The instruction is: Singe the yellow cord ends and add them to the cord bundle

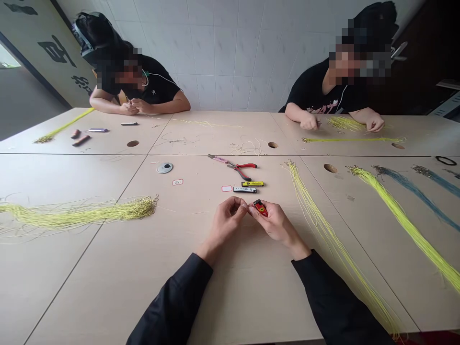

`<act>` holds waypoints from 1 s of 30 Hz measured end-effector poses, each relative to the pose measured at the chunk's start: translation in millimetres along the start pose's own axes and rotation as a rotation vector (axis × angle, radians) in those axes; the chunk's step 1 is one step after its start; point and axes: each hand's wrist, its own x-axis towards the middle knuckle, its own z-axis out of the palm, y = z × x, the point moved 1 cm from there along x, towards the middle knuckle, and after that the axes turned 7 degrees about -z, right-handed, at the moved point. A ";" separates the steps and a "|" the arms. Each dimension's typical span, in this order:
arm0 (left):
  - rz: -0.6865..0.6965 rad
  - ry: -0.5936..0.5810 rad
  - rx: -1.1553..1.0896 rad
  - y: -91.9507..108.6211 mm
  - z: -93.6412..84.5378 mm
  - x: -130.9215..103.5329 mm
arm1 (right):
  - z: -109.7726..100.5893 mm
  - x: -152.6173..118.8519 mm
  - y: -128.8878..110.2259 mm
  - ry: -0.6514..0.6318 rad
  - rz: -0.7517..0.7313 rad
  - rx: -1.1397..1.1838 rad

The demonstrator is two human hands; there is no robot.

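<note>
My left hand (229, 215) is closed in a pinch, its thumb and forefinger meeting the fingertips of the other hand. A very thin pale cord (190, 212) trails left from it, and a faint loop hangs below the fingertips. My right hand (278, 227) is wrapped round a red lighter (261, 208) with a yellow badge; no flame shows. Just beyond the hands lie a white-labelled lighter (245, 190) and a yellow lighter (252, 184). Pliers (241, 166) with red and black handles rest behind them, beside a pink-handled tool (219, 159).
Yellow cord bundles lie on the left (118, 211), right (323, 230) and farther right (398, 208), near blue bundles (420, 191). The table has holes (330, 168) and a metal disc (165, 167). Two people (154, 81) work with cords across the table.
</note>
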 end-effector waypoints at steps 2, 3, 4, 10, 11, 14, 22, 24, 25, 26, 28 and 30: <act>-0.012 0.001 -0.004 0.4 0.1 -0.6 | 0.1 0.0 -1.0 0.001 -0.018 -0.012; -0.019 0.001 -0.007 0.6 0.3 -0.9 | 0.1 0.0 -1.9 0.002 -0.025 -0.013; -0.025 0.000 -0.009 0.7 0.4 -1.1 | 0.1 0.1 -3.0 0.005 -0.030 -0.011; -0.024 0.023 -0.067 0.9 -0.3 1.1 | -1.7 -0.5 -1.8 0.104 0.033 -0.125; -0.022 0.034 -0.085 1.0 -0.8 1.8 | -2.7 -0.8 1.1 0.138 0.041 -0.190; -0.019 0.058 -0.125 1.0 -2.4 3.8 | -5.5 -0.8 12.9 0.200 -0.046 -0.420; 0.038 0.079 -0.231 -1.5 -1.2 5.7 | 3.1 11.0 22.4 0.168 -0.278 -0.848; 0.009 0.108 -0.298 -2.8 -1.0 6.7 | 8.7 15.9 19.6 0.113 -0.320 -0.894; -0.015 0.116 -0.351 -3.2 -1.1 7.3 | 11.1 17.8 18.9 0.094 -0.324 -0.903; -0.041 0.119 -0.414 -3.4 -1.4 7.8 | 13.0 19.2 18.7 0.088 -0.319 -0.907; -0.085 0.118 -0.544 -2.9 -2.8 8.6 | 15.4 20.7 19.7 0.103 -0.296 -0.919; -0.110 0.110 -0.631 -1.6 -4.7 8.9 | 16.5 21.1 21.7 0.138 -0.265 -0.945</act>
